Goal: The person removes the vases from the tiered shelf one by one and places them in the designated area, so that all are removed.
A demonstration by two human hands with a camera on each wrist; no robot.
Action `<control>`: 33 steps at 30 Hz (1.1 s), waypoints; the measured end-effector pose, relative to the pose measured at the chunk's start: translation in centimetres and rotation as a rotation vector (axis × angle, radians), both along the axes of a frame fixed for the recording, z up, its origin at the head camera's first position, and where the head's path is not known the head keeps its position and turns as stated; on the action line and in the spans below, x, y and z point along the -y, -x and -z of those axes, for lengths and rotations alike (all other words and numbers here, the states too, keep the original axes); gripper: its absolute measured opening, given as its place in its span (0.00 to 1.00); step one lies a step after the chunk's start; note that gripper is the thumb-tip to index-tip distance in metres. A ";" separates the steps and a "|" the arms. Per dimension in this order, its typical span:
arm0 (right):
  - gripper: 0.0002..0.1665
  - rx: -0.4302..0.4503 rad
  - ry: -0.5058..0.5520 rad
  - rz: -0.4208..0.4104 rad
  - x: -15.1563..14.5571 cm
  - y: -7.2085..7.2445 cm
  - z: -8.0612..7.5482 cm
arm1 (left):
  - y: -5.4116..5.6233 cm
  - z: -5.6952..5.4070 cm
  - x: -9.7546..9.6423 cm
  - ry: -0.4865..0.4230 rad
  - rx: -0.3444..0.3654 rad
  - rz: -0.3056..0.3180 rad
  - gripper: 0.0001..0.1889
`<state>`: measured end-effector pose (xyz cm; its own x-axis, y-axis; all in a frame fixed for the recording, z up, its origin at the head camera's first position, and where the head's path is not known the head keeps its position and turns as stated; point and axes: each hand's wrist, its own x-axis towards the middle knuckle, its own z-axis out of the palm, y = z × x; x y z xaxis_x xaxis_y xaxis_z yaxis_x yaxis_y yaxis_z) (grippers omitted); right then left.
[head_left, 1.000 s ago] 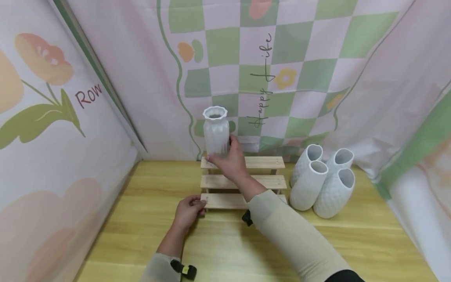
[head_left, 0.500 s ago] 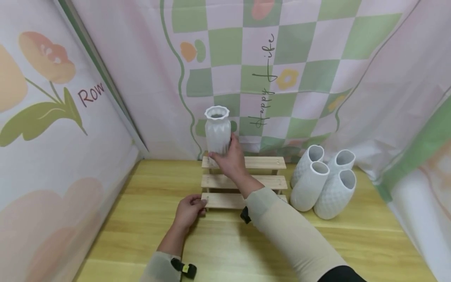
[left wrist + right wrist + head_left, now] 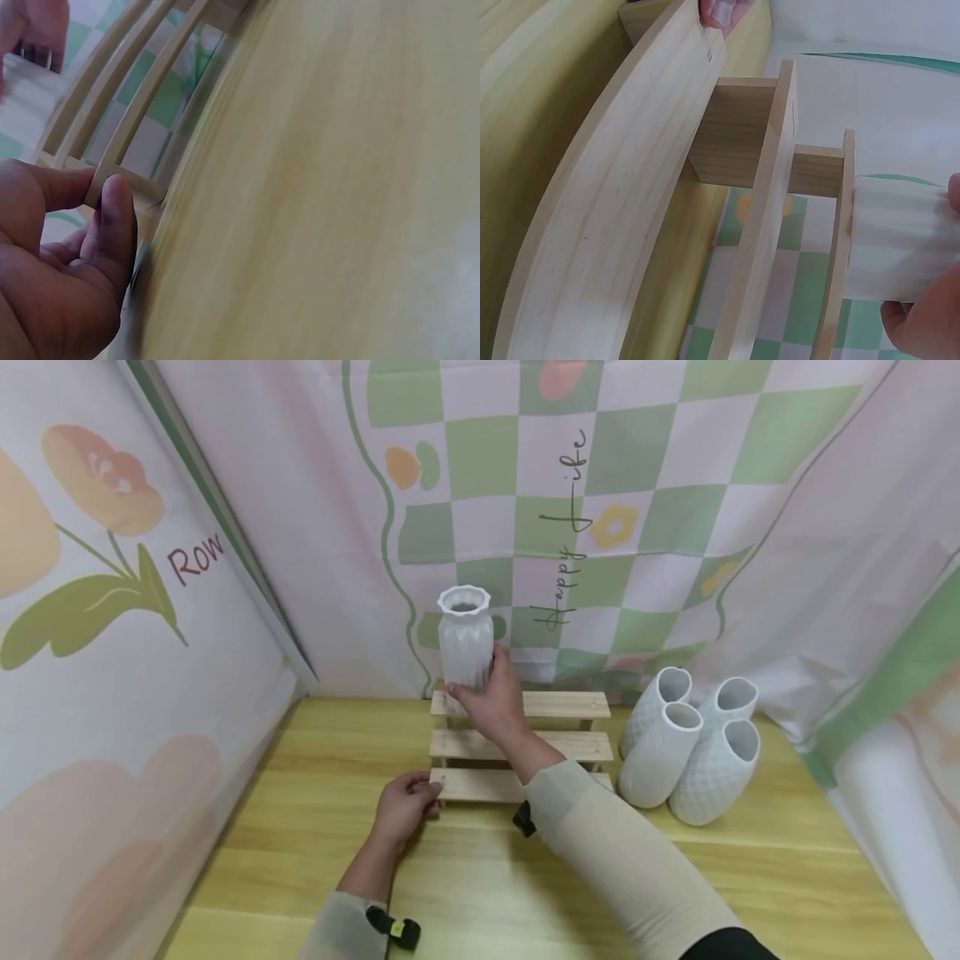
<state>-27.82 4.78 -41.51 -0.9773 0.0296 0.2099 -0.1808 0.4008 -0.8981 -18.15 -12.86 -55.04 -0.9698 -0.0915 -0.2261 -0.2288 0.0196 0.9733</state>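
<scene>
A white ribbed vase (image 3: 465,647) with a scalloped rim stands upright at the left end of the top tier of a small wooden three-tier rack (image 3: 566,704). My right hand (image 3: 491,697) grips the vase low on its body, thumb on the near left and fingers round the right. In the right wrist view the vase's base (image 3: 900,240) meets the top board. My left hand (image 3: 405,810) pinches the left end of the lowest board between thumb and finger, as the left wrist view shows at the board's corner (image 3: 101,184).
Several white textured vases (image 3: 648,768) stand close together on the wooden table (image 3: 525,885), just right of the rack. A patterned cloth (image 3: 622,452) hangs behind the rack, and another printed cloth (image 3: 97,710) covers the left side.
The head view has shifted very slightly. Both hands, the vase and the rack keep the same places relative to one another.
</scene>
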 end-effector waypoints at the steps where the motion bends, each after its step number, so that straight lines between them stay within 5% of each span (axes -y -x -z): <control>1: 0.58 -0.004 0.002 -0.001 -0.1 -0.1 0.0 | 0.0 0.0 0.0 -0.001 0.003 -0.001 0.24; 33: 0.57 -0.035 0.030 -0.003 -2.8 -5.1 0.4 | 0.0 0.4 -0.2 -0.004 -0.029 -0.009 0.22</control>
<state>-22.67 7.56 -41.90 -0.9695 0.0331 0.2428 -0.2133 0.3735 -0.9028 -18.16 -12.63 -55.41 -0.9750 -0.0994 -0.1987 -0.2010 0.0135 0.9795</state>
